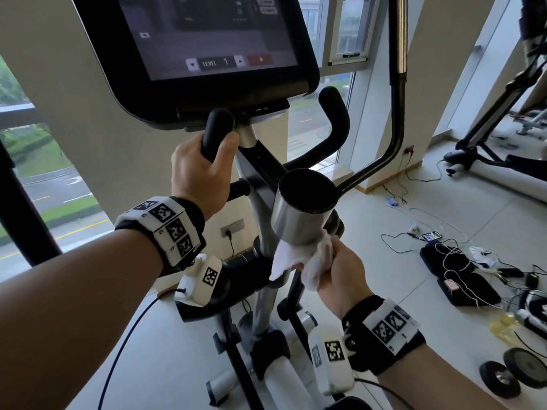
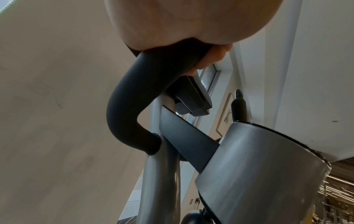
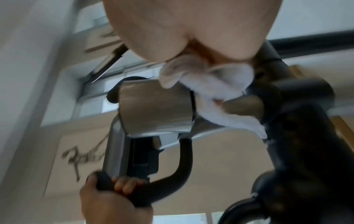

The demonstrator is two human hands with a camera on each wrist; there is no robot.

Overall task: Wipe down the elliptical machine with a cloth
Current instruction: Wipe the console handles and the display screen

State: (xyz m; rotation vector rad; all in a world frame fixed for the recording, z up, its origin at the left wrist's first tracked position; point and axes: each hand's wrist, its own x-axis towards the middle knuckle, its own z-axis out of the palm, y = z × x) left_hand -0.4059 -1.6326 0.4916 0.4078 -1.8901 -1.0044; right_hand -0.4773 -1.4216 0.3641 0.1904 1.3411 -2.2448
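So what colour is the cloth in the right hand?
White; the cloth, gripped by the right hand, shows best in the head view.

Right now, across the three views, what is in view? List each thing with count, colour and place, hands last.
console screen: one, black, lit, reads LEVEL 1, top centre.
fixed handlebars: two, black; near one gripped, far one free.
cup holder: one, silver with dark inside, on the frame right of the column.
cloth: one, white, bunched against the cup holder's underside.
moving arm: one, dark, at right.
cables and devices: several, black and white, on the floor at right.
weight plates: two, dark, on the floor at lower right.
left hand: grips the near handlebar.
right hand: holds the cloth.
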